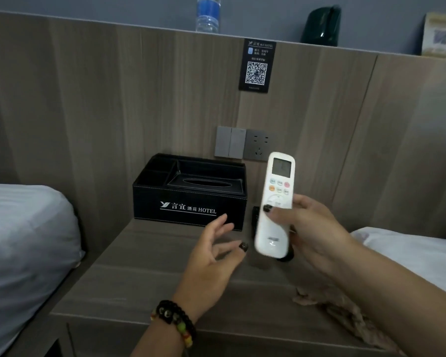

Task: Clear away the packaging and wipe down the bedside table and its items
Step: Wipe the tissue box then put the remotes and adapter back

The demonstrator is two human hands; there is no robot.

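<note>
Crumpled brown packaging (327, 302) lies at the lower right of the bench (144, 274), partly under the right forearm. Left of centre, the left hand (211, 258) hovers with fingers spread, holding nothing. Just right of it, the right hand (312, 228) grips a white remote (276, 202) upright, thumb on its buttons. Behind, a black tissue box (191, 191) sits against the wooden headboard panel (113, 99).

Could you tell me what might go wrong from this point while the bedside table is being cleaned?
The right hand holds the white remote above the bedside table; it could slip and drop. The brown cloth lies beneath the right forearm near the front edge and might be dragged off. The black remote beside the tissue box could be overlooked.
</note>
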